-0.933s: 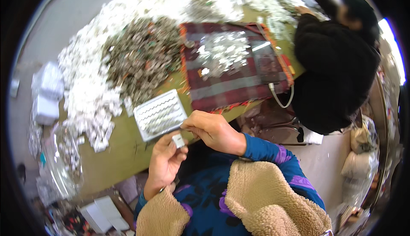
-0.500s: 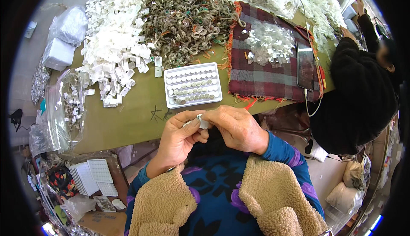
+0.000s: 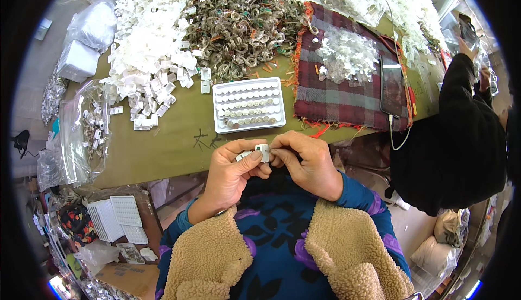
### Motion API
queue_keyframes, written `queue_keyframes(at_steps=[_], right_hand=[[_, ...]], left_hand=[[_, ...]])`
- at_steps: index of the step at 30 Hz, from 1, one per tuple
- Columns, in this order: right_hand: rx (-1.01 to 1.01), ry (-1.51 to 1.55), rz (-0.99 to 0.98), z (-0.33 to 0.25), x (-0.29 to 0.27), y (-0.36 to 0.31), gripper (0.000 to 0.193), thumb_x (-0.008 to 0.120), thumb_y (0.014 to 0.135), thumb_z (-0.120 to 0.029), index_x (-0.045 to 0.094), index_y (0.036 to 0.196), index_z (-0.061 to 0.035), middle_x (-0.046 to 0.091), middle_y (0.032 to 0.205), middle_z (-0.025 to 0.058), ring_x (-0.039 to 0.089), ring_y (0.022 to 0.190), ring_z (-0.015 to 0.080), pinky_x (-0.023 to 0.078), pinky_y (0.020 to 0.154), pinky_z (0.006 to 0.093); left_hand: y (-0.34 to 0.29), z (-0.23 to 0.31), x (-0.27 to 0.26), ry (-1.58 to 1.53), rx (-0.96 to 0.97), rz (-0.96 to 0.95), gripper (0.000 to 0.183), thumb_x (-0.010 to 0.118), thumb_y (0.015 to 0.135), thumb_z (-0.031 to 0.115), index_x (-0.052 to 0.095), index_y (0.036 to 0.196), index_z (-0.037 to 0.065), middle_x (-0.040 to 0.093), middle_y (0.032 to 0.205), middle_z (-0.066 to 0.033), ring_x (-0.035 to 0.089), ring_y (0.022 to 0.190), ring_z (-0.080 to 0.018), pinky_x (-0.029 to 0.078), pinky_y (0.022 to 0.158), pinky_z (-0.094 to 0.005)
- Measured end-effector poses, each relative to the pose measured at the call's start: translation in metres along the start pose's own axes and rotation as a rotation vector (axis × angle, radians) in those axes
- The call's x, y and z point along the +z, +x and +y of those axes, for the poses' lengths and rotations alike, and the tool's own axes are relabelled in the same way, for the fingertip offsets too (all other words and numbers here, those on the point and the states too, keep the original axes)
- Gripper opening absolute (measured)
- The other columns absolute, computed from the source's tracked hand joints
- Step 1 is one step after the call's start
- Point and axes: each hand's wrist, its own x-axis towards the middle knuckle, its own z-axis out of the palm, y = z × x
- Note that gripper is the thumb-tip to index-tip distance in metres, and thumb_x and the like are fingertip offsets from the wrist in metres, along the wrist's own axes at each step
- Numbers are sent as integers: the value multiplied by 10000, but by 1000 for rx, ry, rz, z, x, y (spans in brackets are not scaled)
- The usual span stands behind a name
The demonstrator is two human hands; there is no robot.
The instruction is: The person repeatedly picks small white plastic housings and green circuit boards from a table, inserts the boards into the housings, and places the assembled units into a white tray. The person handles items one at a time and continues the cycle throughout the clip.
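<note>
My left hand is closed around a small white plastic case, gripping it between thumb and fingers. The part of the case toward my palm is covered by the thumb. At its right edge my right hand is pinched shut; whatever lies between those fingertips is too small to make out. Just beyond both hands stands a white tray holding rows of small round discs, white in the far rows and silvery in the near ones.
White plastic parts are heaped at the left beside a pile of coiled clear-grey pieces. On a plaid cloth lie small translucent pieces and a phone on a cable. A co-worker in black is at the right.
My right hand has drawn slightly back from the top of the white case to its right edge, uncovering more of it. The co-worker's arm has moved.
</note>
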Motion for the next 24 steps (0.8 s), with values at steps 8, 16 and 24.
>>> queue_keyframes(at_steps=[8, 16, 24], right_hand=[[-97, -98, 30, -1, 26, -2, 76, 622, 874, 79, 609, 913, 14, 601, 797, 93, 609, 634, 156, 498, 570, 280], [-253, -209, -209, -16, 28, 65, 118, 689, 830, 20, 706, 946, 5, 675, 852, 124, 669, 737, 228, 525, 629, 326], [-831, -1103, -468, 19, 52, 219, 29, 659, 701, -106, 643, 685, -88, 589, 777, 80, 623, 861, 286, 513, 741, 407]], left_hand=[[-14, -1, -8, 13, 19, 49, 226, 673, 913, 37, 647, 1122, -45, 708, 881, -135, 702, 712, -186, 592, 649, -291], [-15, 24, -41, -212, 155, -49, 272, 592, 977, 96, 586, 1217, -33, 689, 957, -122, 687, 763, -156, 588, 669, -261], [-12, 44, -80, -269, 136, -97, 157, 594, 971, 194, 556, 1064, 74, 554, 914, -46, 556, 730, -153, 478, 544, -258]])
